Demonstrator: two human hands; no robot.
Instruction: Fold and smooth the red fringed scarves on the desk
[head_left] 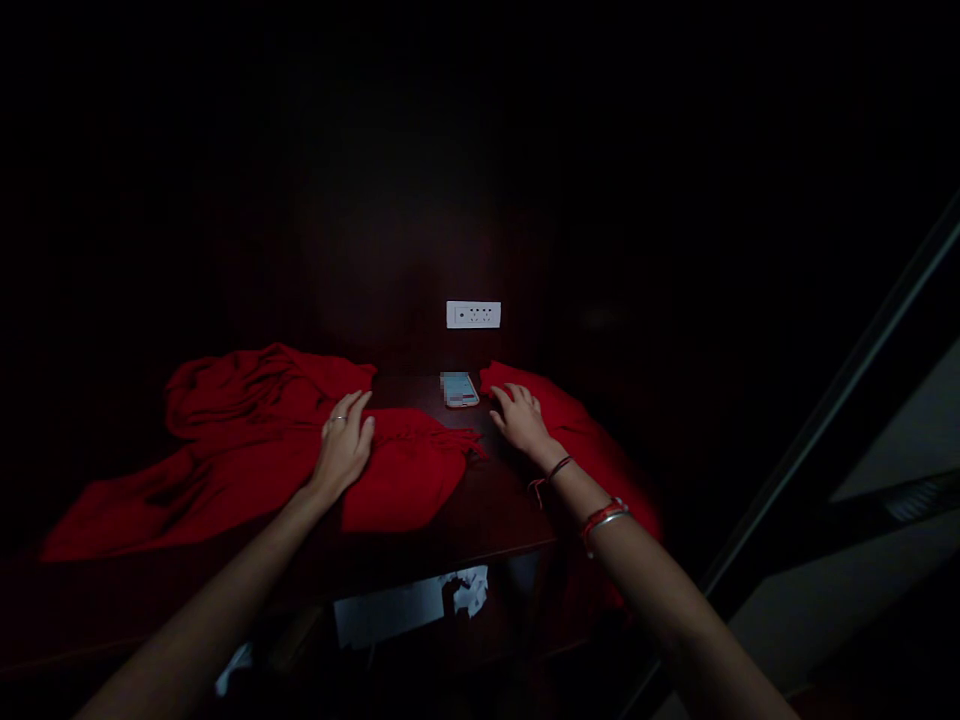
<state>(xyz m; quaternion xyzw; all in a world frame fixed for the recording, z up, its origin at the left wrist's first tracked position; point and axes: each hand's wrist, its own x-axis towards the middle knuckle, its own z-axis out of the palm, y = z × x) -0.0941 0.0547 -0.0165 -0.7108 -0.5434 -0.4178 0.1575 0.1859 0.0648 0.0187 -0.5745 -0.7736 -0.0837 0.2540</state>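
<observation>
A red cloth garment (pixel 255 470) lies spread and partly bunched on the left of a dark tabletop (pixel 495 500), with thin cords or a fringe at its right end. My left hand (pixel 347 440) rests on this garment, palm down and fingers stretched, a ring on one finger. More red cloth (pixel 592 450) lies at the right and drops into shadow; whether it joins the other piece I cannot tell. At its near-left edge is my right hand (pixel 520 415), fingers apart and slightly bent. A phone (pixel 459 390) with a lit screen lies between the two cloths.
A white socket plate (pixel 473 315) is on the dark wall behind the phone. Below the tabletop's front edge are a pale flat sheet (pixel 390 610) and crumpled white material (pixel 471 590). A slanted dark frame (pixel 817 440) stands at the right. Much of the surroundings is in darkness.
</observation>
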